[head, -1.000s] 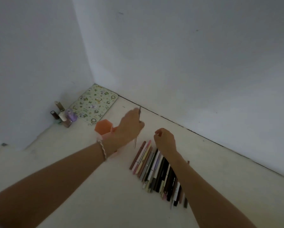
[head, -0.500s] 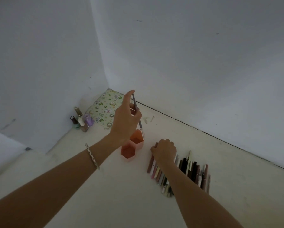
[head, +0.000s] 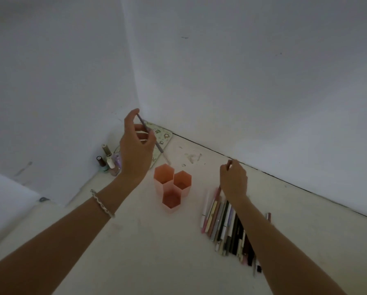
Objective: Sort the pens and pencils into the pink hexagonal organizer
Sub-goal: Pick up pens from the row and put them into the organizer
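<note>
Far-left corner: cluster of small glass nail-polish bottles (head: 107,165) against white wall (head: 50,81); green cartoon-patterned flat pad (head: 163,135) just right.

A thin braided bracelet (head: 102,203), pale and silvery, circles my left wrist. Past the bracelet, my left hand (head: 135,150) is bare; behind it, my left forearm (head: 50,241) is uncovered. Across from the bracelet, my right hand (head: 233,182) and right forearm (head: 284,248) are bare too.

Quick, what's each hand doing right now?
Left hand: fingertip grip on a thin grey pen.
Right hand: curled above the row of pens; cannot tell if holding anything.
</note>
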